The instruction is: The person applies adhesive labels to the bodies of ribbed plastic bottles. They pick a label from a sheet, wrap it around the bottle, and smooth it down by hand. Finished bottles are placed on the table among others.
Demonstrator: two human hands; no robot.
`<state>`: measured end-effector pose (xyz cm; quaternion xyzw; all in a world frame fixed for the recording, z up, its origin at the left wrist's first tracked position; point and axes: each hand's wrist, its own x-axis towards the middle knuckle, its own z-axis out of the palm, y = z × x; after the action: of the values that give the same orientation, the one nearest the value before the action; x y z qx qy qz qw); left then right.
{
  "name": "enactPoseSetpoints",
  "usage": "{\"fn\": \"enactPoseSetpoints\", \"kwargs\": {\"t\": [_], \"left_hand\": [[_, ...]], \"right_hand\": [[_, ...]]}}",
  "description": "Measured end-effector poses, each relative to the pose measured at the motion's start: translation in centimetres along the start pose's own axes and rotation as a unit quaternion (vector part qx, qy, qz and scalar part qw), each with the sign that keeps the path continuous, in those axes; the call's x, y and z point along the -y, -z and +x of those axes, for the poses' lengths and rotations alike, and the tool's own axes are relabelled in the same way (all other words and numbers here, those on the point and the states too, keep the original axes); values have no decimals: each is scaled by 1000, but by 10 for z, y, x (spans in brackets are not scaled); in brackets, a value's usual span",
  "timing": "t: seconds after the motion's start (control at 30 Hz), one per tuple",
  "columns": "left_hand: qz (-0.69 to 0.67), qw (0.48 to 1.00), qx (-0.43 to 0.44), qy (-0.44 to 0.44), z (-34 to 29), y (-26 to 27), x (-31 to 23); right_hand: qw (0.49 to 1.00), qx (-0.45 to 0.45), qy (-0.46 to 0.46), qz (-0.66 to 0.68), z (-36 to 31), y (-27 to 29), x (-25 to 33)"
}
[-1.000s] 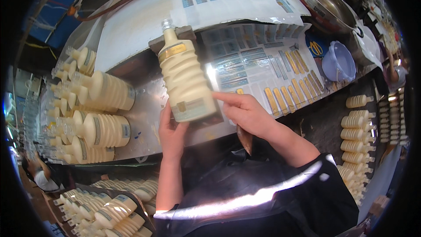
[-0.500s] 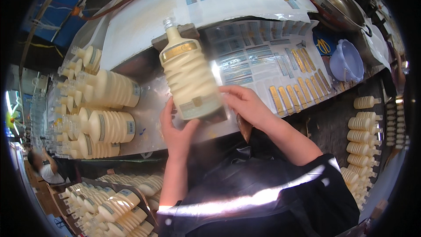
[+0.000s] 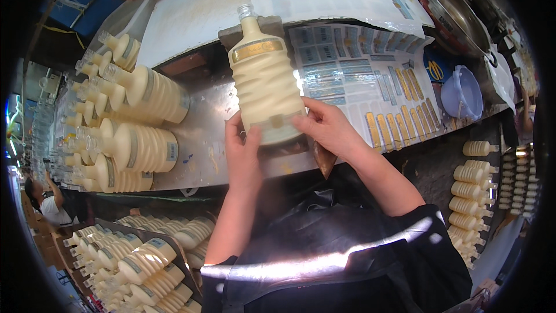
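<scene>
A cream-coloured ribbed bottle (image 3: 267, 90) lies face up on the metal worktop, its clear threaded neck at the far end over a dark block (image 3: 229, 36). A gold label (image 3: 256, 50) runs across its shoulder, and a pale band with a small emblem (image 3: 278, 120) crosses its lower part. My left hand (image 3: 243, 146) is closed on the bottle's lower left side, thumb on the front near the base. At the lower right side my right hand (image 3: 330, 128) grips it too, thumb pressed near the band. A brown pointed piece (image 3: 322, 161) shows below my right hand; whether I hold it is unclear.
Sheets of blue and gold labels (image 3: 353, 75) lie to the right, with more on the white board (image 3: 347, 6) behind. A lilac bucket (image 3: 461, 94) and a large metal pan (image 3: 452, 11) stand beyond. Cream bottles (image 3: 147, 148) are stacked at left; a person (image 3: 49, 200) is far left.
My left fingers have closed round the bottle's lower side, and my right thumb has come onto its front. The bottle looks steadier, and the whole view has shifted slightly.
</scene>
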<state>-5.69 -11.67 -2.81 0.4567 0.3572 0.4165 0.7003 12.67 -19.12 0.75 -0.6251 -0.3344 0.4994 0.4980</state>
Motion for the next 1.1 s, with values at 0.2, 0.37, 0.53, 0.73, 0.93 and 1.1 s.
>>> {"fn": "enactPoseSetpoints", "kwargs": {"t": [0.2, 0.37, 0.53, 0.73, 0.93, 1.1], "left_hand": [[-15, 1000, 5, 0, 0, 2, 1], [-27, 1000, 5, 3, 1, 2, 0], [-30, 1000, 4, 1, 1, 3, 2], [-26, 1000, 6, -1, 1, 6, 4], [-5, 1000, 10, -4, 1, 4, 3], [-28, 1000, -6, 6, -5, -5, -5]], "right_hand": [[1000, -2, 0, 10, -2, -2, 2], [1000, -4, -2, 4, -1, -3, 3], [1000, 0, 7, -11, -1, -1, 1], [1000, 6, 12, -23, -2, 0, 2], [1000, -1, 12, -25, -3, -1, 2], [992, -28, -26, 121, 9, 36, 6]]}}
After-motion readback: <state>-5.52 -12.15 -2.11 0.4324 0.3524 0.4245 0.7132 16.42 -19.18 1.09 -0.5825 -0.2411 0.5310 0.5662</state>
